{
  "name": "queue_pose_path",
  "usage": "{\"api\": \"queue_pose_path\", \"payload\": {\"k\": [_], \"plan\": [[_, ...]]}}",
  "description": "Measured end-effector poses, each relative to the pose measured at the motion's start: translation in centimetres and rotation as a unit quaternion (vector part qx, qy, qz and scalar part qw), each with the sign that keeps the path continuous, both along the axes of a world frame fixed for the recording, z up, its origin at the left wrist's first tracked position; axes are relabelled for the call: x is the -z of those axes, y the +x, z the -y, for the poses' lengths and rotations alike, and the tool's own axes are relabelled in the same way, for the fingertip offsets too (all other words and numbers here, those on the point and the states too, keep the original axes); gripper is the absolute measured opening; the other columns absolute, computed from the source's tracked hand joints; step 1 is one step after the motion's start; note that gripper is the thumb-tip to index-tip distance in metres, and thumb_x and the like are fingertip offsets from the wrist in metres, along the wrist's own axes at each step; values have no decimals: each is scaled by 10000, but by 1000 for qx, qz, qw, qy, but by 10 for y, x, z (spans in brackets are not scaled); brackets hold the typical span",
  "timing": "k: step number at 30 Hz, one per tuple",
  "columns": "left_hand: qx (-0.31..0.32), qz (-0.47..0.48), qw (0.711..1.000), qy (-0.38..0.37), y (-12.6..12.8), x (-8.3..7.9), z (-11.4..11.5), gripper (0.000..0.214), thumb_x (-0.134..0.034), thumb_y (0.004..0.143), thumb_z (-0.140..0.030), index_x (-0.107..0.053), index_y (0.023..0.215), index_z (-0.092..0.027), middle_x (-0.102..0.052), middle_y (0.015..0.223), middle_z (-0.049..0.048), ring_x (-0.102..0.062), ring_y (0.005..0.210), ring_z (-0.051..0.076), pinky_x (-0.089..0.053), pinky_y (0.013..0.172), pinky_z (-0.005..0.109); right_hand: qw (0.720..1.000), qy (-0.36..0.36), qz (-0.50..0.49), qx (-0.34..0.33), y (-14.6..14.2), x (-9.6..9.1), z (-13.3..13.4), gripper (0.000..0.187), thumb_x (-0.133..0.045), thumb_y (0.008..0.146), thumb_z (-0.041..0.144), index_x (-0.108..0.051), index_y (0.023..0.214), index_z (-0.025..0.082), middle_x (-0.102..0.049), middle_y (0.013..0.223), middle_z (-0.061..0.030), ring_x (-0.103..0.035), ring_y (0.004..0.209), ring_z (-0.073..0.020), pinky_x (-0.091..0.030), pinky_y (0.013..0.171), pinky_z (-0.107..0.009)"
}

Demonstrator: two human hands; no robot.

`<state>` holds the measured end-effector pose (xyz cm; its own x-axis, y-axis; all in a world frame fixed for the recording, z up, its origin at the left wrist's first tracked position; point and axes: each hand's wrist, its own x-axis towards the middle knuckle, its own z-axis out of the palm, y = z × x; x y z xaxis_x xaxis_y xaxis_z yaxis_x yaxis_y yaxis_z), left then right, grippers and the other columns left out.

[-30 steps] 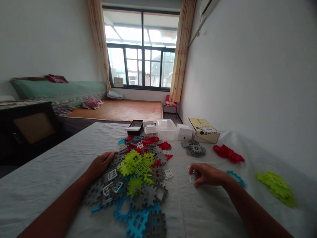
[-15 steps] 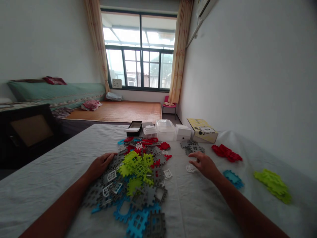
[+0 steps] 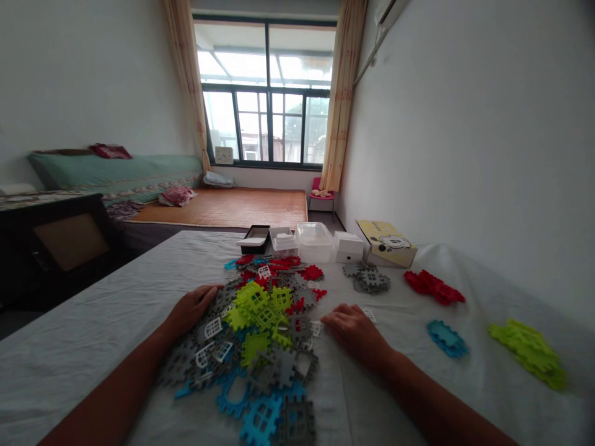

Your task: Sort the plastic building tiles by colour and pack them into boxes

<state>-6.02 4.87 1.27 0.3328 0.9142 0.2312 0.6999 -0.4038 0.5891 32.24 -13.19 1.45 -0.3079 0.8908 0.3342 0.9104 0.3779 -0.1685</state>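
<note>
A big heap of mixed toothed plastic tiles [image 3: 260, 334], grey, blue, lime and red, lies in the middle of the white cloth-covered table [image 3: 93, 328]. My left hand [image 3: 190, 310] rests on the heap's left edge, fingers curled loosely over grey tiles. My right hand [image 3: 351, 331] lies flat at the heap's right edge, fingers stretched toward a small white window piece [image 3: 316, 327]. Another white window piece [image 3: 370, 314] lies just behind that hand.
Sorted piles sit to the right: grey tiles [image 3: 369, 279], red tiles [image 3: 434, 287], a blue tile [image 3: 446, 337], lime tiles [image 3: 527, 352]. Small boxes, a clear tub [image 3: 313, 241] and a yellow carton [image 3: 385, 243] line the table's far edge. A wall runs along the right.
My right hand has moved left from the white pieces near the blue tile to the heap's right edge. The left hand has stayed on the heap.
</note>
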Motion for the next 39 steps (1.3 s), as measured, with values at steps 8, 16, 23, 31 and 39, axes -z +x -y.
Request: {"api": "queue_pose_path", "payload": {"k": [8,16,23,31,39], "plan": [[-4,-3,1000,10,1,1,3,570,-356,815,-589,-667,1082,-192,-677,1127,46,-593,1066,239,-429,932,295,990,42,-26,132,38,-1,-4,280,-484,889,306,-619,1120,222,-635,1131,-72,-526,1038,-232,-417,874,-363],[-2,2,1000,7,2,3,2,587,-352,812,-597,-657,1099,-186,-674,1128,58,-589,1059,244,-426,933,313,999,-39,-10,29,-28,8,1,314,-539,859,311,-573,1167,261,-585,1241,-47,-452,1160,-255,-367,927,-429],[6,0,1000,13,1,5,2,577,-348,817,-586,-657,1088,-181,-672,1133,64,-589,1059,240,-426,938,319,991,-77,-91,63,-29,1,3,183,-585,789,254,-609,964,206,-655,1001,-53,-553,965,-209,-424,809,-328],[5,10,999,31,0,8,2,554,-368,820,-584,-672,1070,-195,-685,1110,48,-612,1028,239,-452,908,303,983,15,-53,177,35,-3,1,266,-465,868,348,-644,1025,227,-664,1012,-78,-577,936,-243,-454,757,-359],[1,3,999,40,2,8,3,536,-361,837,-556,-668,1077,-188,-682,1116,53,-611,1033,236,-448,919,308,998,-22,-47,-42,-38,-5,11,327,-392,926,232,-560,1200,288,-668,1063,-43,-541,1025,-215,-439,860,-371]]}}
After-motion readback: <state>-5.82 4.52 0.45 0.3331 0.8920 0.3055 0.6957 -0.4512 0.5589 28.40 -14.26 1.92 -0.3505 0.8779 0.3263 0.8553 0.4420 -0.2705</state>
